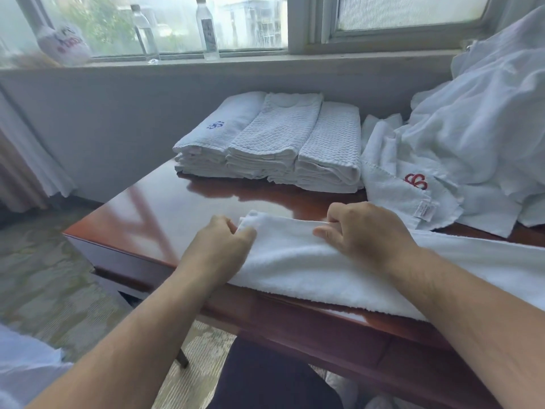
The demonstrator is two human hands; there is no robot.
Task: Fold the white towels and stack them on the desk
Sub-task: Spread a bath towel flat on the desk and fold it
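Observation:
A long white towel (298, 261), folded into a strip, lies along the front edge of the glossy reddish-brown desk (165, 208). My left hand (219, 242) grips its left end corner with curled fingers. My right hand (358, 228) pinches the far edge of the same end, a little to the right. Behind them, at the back of the desk, stand three side-by-side stacks of folded white towels (274, 143). A loose heap of unfolded white towels (460, 149), one with a red logo, fills the desk's right side.
Two clear water bottles (208, 28) and a white bag (63, 44) stand on the window sill behind the desk. A grey wall runs under the sill. Carpet lies to the left of the desk, and curtain fabric hangs at the far left.

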